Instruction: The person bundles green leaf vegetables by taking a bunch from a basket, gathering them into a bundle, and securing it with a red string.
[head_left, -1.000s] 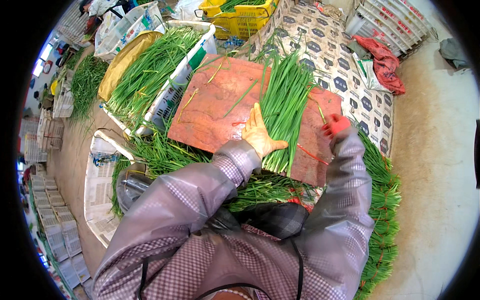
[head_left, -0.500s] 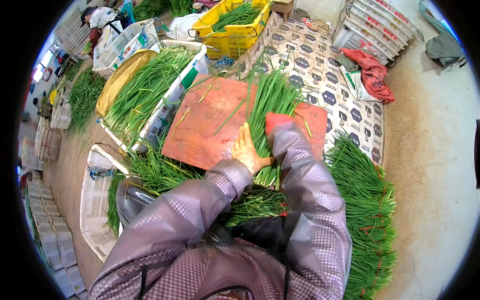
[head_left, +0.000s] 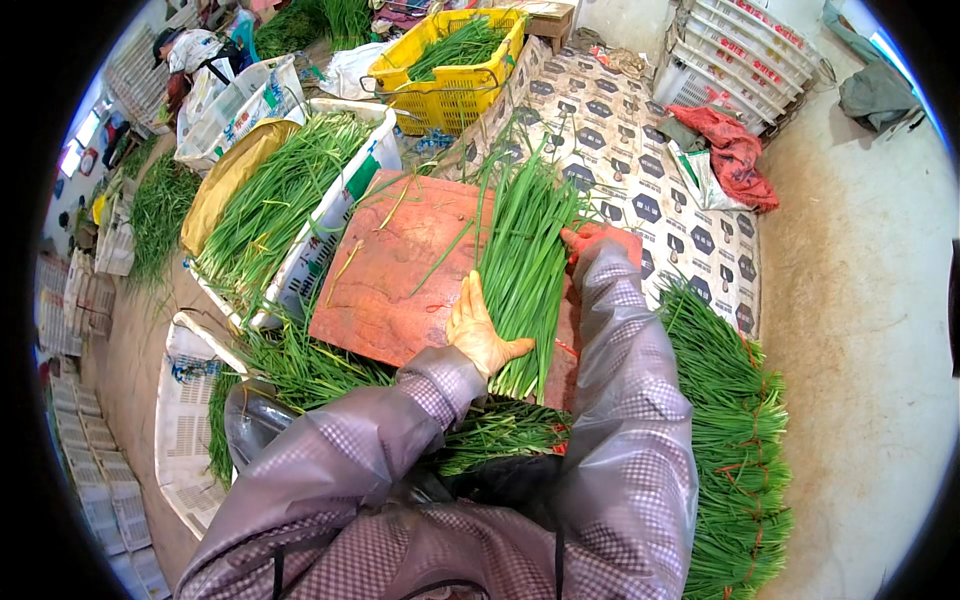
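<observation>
A loose bunch of long green garlic chives (head_left: 528,262) lies on a reddish square board (head_left: 385,285), pale stem ends toward me. My left hand (head_left: 481,335) is open along the bunch's left side near the stems, fingers stretched and thumb crossing toward the stalks. At the bunch's right edge, farther up, is my right hand (head_left: 588,241), its fingers partly bent and apart, their tips touching or close to the leaves. A thin red tie (head_left: 567,349) shows on the board beside the stems.
Tied chive bundles (head_left: 725,450) are stacked at my right. A white crate (head_left: 335,215) full of chives stands left of the board, with a yellow crate (head_left: 450,90) beyond. More chives (head_left: 500,437) lie below the board. White crates (head_left: 735,60) are stacked at the far right.
My right hand has shifted right, off the top of the bunch to its edge, and the chives lie more spread out. My left hand stays along their left side.
</observation>
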